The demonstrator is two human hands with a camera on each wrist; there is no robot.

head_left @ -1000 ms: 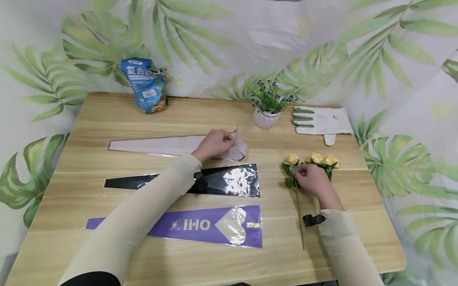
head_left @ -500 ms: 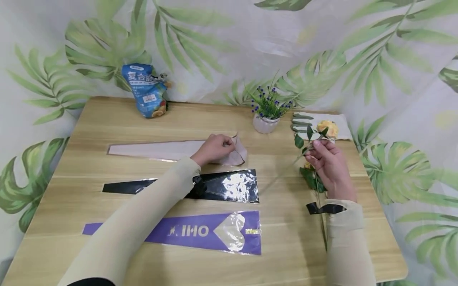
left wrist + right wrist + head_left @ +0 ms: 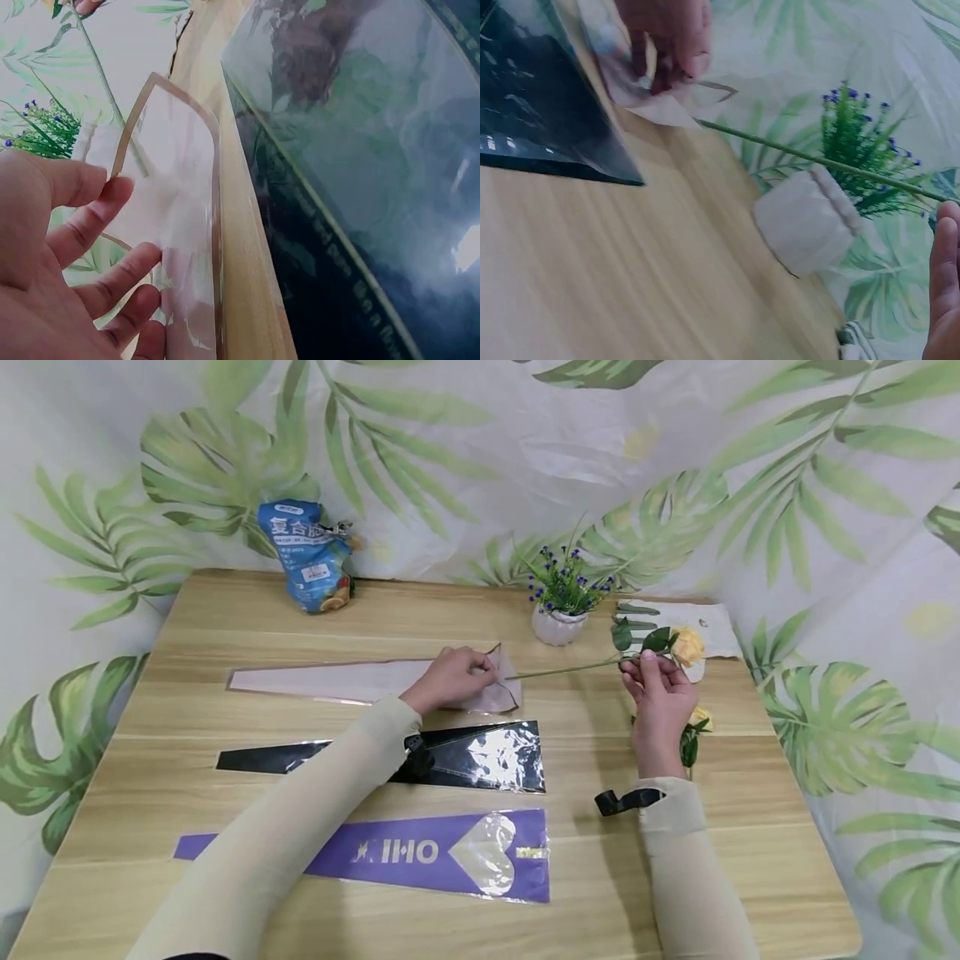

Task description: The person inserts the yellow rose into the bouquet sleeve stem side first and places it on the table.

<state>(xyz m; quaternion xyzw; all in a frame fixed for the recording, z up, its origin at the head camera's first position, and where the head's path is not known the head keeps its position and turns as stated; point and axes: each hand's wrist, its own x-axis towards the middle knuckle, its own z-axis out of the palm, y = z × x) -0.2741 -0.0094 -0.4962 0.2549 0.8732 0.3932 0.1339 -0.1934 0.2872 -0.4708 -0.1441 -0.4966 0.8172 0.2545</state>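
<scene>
My left hand (image 3: 453, 679) pinches the mouth edge of a pale pink flower sleeve (image 3: 330, 681) with a brown border, between thumb and forefinger. The mouth stands lifted in the left wrist view. A single yellow rose (image 3: 687, 646) is pinched by my right hand (image 3: 660, 706) on its stem, just below the bloom and leaves. Its long green stem (image 3: 810, 156) points left, the tip at the sleeve's mouth; through the translucent film (image 3: 180, 157) the tip appears just within the opening. More yellow roses (image 3: 701, 718) lie behind my right hand, partly hidden.
A black sleeve (image 3: 487, 756) and a purple sleeve (image 3: 397, 852) lie nearer on the wooden table (image 3: 600, 893). Along the back stand a blue pouch (image 3: 306, 556) and a potted plant (image 3: 558, 622). A work glove (image 3: 712, 627) lies at the back right.
My right hand has picked one rose from the bunch, raised it and turned its stem leftward to the sleeve's mouth. My left hand keeps its pinch on the sleeve edge.
</scene>
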